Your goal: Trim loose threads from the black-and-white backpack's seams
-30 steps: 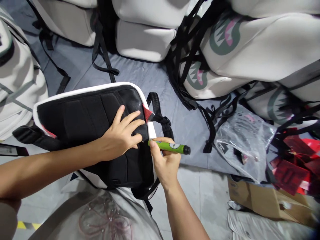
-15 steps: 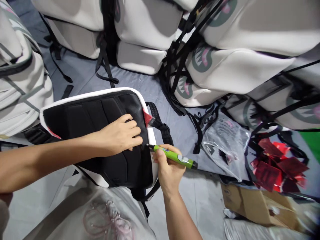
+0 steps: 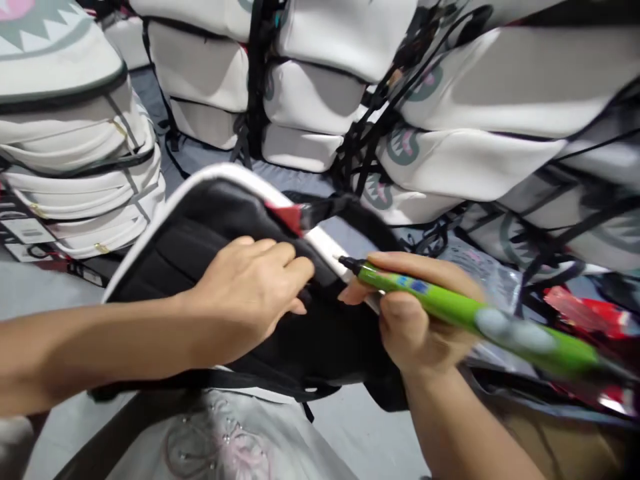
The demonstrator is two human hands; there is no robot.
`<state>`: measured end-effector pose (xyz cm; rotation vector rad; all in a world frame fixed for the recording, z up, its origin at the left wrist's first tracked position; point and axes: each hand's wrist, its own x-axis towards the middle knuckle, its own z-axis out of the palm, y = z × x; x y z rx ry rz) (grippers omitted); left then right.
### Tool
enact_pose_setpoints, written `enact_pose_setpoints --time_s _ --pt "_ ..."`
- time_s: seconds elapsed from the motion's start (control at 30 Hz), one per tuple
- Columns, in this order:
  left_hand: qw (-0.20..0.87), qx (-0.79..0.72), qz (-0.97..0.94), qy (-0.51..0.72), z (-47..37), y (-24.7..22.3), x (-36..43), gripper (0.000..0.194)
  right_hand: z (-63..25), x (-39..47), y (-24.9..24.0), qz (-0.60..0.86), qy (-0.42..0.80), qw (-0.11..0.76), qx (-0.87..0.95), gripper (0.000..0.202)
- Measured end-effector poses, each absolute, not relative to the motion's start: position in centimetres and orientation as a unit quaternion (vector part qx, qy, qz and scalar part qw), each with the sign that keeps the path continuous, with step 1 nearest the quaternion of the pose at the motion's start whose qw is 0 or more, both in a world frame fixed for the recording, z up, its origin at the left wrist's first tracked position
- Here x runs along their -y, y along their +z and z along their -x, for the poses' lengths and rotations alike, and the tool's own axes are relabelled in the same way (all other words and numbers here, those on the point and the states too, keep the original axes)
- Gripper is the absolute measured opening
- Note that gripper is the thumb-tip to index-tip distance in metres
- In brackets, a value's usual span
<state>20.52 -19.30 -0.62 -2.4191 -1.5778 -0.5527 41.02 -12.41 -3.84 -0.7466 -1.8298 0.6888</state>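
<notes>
A black-backed backpack [image 3: 320,340] with white edging lies tilted in front of me, a red tab [image 3: 287,217] at its upper edge. My left hand [image 3: 255,287] is closed on the black back panel, its fingers curled at the fabric near the edge. Between the thumb and fingers of my right hand [image 3: 420,307] is a green pen [image 3: 450,307], its dark tip at the white edging just below the red tab. The pen's rear end is blurred.
Stacked white bags [image 3: 320,100] stand along the back, with black straps hanging between them. More white bags [image 3: 75,193] are piled at left. Red shiny pieces [image 3: 590,313] and a clear plastic bag [image 3: 500,280] lie at right, above a cardboard box [image 3: 555,433].
The backpack now appears larger and more tilted. The pen and my right hand have come closer to the camera, with the pen tip now at the edging nearer the red tab.
</notes>
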Motion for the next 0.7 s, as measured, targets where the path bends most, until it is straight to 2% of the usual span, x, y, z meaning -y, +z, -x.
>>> enact_pose_setpoints --time_s 0.13,0.27,0.37,0.47,0.57,0.67,0.7 --pt "0.110 0.557 0.798 -0.202 -20.5 -5.9 17.3 0.017 -41.7 12.4 -8.3 0.346 0.337 0.493 0.724 0.017" --pt "0.113 0.530 0.814 -0.207 -20.8 -8.5 15.6 0.009 -40.6 12.7 -11.4 0.406 0.329 0.506 0.686 0.016" --pt "0.108 0.526 0.818 -0.208 -21.0 -8.6 15.1 0.008 -39.7 11.9 -11.2 0.415 0.331 0.478 0.700 0.018" --pt "0.093 0.529 0.820 -0.199 -20.7 -8.4 14.5 0.006 -40.0 10.6 -10.5 0.420 0.282 0.429 0.748 0.014" --pt "0.062 0.489 0.844 -0.212 -19.4 -7.4 13.6 0.009 -41.1 10.1 -10.2 0.436 0.251 0.438 0.745 0.011" --pt "0.108 0.479 0.832 -0.259 -17.7 -5.2 12.1 0.010 -41.0 10.3 -10.3 0.406 0.233 0.456 0.757 0.014" --pt "0.121 0.494 0.823 -0.253 -17.3 -4.5 11.4 0.019 -40.5 10.3 -10.4 0.375 0.222 0.461 0.773 0.019"
